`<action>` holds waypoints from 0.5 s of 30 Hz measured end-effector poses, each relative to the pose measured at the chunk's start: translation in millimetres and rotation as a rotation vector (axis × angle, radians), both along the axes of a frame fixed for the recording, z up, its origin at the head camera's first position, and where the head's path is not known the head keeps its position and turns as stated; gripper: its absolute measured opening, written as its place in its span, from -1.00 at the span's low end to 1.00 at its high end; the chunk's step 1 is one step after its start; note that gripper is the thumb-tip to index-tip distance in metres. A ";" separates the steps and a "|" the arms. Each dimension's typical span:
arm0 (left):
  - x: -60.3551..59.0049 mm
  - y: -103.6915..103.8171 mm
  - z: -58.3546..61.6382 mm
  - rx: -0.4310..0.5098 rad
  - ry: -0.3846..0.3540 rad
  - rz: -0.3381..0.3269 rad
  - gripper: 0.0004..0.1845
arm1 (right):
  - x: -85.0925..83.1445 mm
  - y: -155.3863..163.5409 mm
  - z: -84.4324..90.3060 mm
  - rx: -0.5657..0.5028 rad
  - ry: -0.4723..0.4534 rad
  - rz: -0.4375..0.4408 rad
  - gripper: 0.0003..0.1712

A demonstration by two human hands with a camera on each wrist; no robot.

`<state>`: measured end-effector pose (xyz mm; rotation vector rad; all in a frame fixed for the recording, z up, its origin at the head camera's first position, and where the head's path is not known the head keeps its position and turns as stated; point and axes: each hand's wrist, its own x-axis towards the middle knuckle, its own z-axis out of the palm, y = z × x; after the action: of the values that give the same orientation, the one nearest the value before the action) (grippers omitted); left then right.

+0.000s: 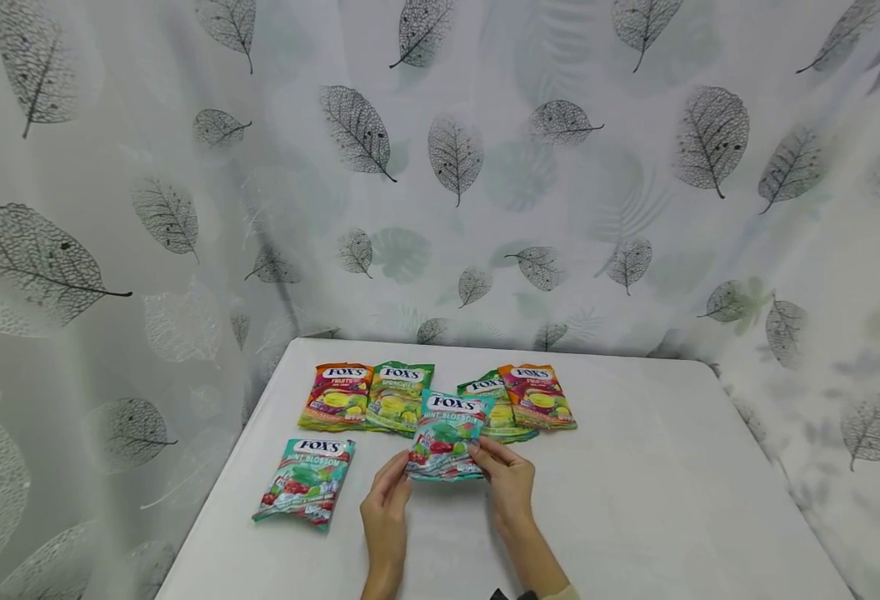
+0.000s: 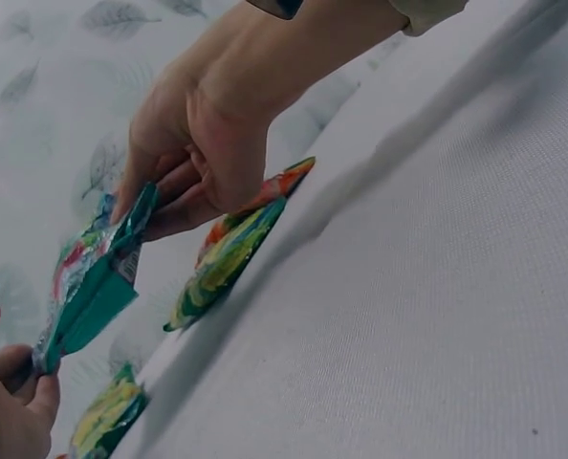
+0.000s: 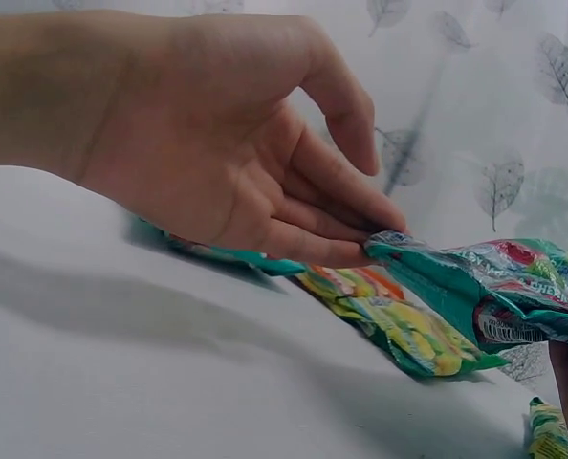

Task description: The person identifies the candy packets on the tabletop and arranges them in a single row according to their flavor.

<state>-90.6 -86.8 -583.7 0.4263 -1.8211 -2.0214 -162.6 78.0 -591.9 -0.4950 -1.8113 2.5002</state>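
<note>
A teal FOX'S Mint Blossom candy bag [image 1: 449, 437] is held up over the table between both hands, front label facing the head camera. My left hand [image 1: 387, 504] holds its lower left corner at the fingertips, with one digit raised off the bag in the right wrist view. At its lower right edge my right hand [image 1: 511, 483] grips the bag, thumb on the front and fingers curled behind. Another teal Mint Blossom candy bag [image 1: 308, 482] lies flat on the table, left of my left hand.
Behind the held bag, a red-orange Fruits bag [image 1: 335, 393] and a green bag [image 1: 398, 396] lie side by side at the left. Right of them, another green bag [image 1: 496, 387] lies partly under another Fruits bag [image 1: 537, 396]. A leaf-print curtain [image 1: 440, 250] surrounds the white table [image 1: 657, 483].
</note>
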 end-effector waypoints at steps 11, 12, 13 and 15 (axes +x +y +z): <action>15.9 -9.5 -11.4 0.012 -0.013 0.072 -0.63 | 11.2 -17.5 -8.6 -0.014 0.005 0.029 -0.61; 17.2 -10.4 -12.6 0.009 -0.014 0.077 -0.63 | 12.3 -19.0 -9.5 -0.027 0.006 0.028 -0.61; 18.4 -11.3 -13.6 0.006 -0.015 0.081 -0.63 | 13.2 -20.3 -10.7 -0.036 0.008 0.029 -0.61; 21.0 -13.0 -14.8 -0.001 -0.025 0.093 -0.63 | 14.7 -22.9 -12.9 -0.053 0.013 0.039 -0.61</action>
<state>-69.6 -99.8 -598.6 0.5287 -1.7823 -1.9611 -147.8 55.0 -604.8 -0.4482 -1.7714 2.5767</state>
